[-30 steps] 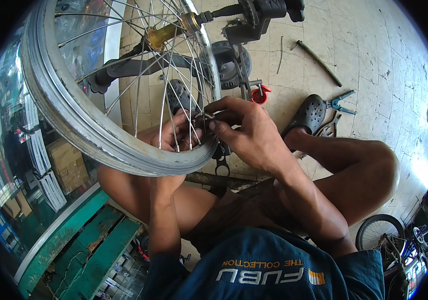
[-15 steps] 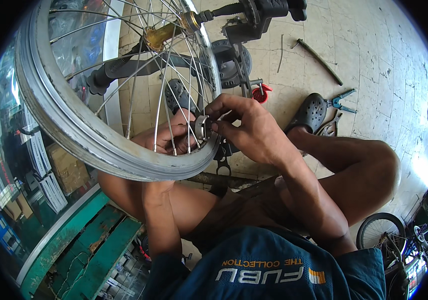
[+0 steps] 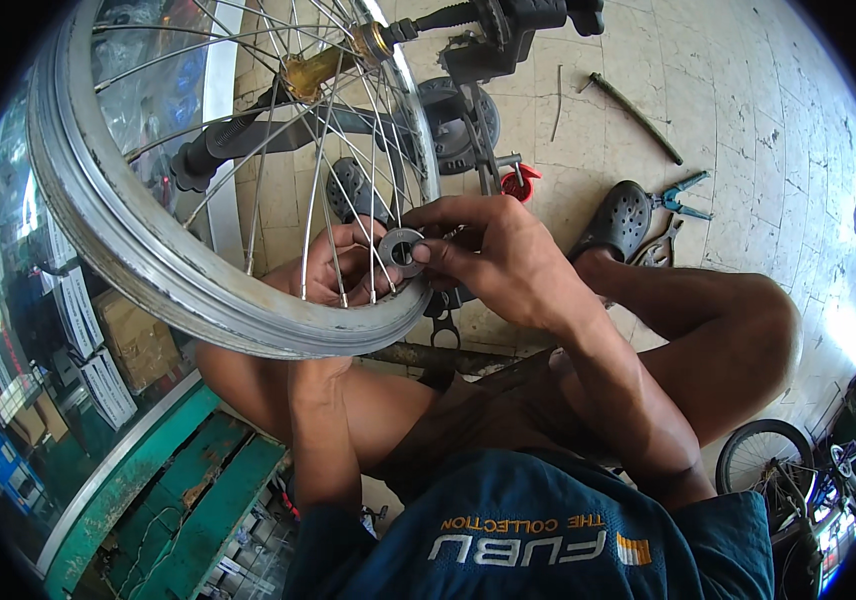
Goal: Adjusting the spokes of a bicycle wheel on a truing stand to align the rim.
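- Probably light and stiff — metal disc (image 3: pixel 388 246), near the lower-right edge of the wheel rim (image 3: pixel 178 275); grasp its outer edge.
- Right hand (image 3: pixel 493 255): pinching the disc.
- Left hand (image 3: pixel 341 265): cannot tell.

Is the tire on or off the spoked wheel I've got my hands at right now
Off: the grey rim is bare, its ridged outer face showing, and no tire wraps the part in view.

Hands (image 3: pixel 503 262): 2. Large spoked wheel (image 3: pixel 188 300): 1. Round metal tool (image 3: pixel 410 268): 1. Dark clogs (image 3: pixel 620 222): 2. Red container (image 3: pixel 517 186): 1. Teal-handled pliers (image 3: pixel 683 207): 1. Bare metal pliers (image 3: pixel 670 235): 1. Dark rod (image 3: pixel 638 119): 1. Thin wire (image 3: pixel 559 103): 1.
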{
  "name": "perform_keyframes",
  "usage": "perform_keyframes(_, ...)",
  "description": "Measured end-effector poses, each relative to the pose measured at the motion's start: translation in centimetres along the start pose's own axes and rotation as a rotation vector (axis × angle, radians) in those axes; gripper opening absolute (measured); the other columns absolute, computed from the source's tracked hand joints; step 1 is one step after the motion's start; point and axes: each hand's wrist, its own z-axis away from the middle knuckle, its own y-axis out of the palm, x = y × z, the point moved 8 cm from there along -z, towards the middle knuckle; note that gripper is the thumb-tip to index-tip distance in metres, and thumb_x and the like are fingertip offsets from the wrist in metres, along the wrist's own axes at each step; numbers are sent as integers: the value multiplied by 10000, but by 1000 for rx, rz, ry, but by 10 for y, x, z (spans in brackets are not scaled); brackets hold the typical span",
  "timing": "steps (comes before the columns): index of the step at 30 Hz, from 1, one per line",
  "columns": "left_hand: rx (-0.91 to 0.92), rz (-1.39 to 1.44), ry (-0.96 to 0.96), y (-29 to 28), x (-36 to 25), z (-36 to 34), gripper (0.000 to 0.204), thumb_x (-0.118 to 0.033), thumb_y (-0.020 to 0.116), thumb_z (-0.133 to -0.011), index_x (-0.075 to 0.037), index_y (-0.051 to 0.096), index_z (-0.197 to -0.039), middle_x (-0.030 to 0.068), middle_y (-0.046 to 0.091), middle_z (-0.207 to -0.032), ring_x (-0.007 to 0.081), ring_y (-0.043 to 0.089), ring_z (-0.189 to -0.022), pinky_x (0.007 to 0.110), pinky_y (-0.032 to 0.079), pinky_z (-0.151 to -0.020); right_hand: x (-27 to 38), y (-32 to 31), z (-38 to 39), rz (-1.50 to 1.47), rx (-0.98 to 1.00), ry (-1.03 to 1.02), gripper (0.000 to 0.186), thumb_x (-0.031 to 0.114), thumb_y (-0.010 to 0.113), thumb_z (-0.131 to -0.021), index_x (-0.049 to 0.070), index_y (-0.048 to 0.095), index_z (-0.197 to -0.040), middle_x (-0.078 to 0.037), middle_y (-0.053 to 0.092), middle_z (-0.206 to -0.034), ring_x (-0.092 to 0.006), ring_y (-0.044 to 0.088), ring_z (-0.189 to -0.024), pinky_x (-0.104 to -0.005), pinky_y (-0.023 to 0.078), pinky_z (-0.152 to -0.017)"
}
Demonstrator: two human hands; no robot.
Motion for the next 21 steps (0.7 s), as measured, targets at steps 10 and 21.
perform_keyframes(10,-131,-285,8,1,-6,9,342,30,698,-891,-14,648,-1226,59,704,-1038,88,633,-891,196,499,-800,11,3,9,75,-135,-9,326,-23,616,-884,-32,672,-1205,-98,712,-909,-142,588,-724,-267,488,-656)
perform_keyframes(21,-106,-214,139,-16,-7,7,314,-45,669,-971,18,635,-1277,54,713,-1044,91,643,-885,234,528,-828,2,4,7,-91,-56,-115,377,-83,537,-843,-19,638,-1201,-70,699,-1003,-144,584,-826,-249,480,-745)
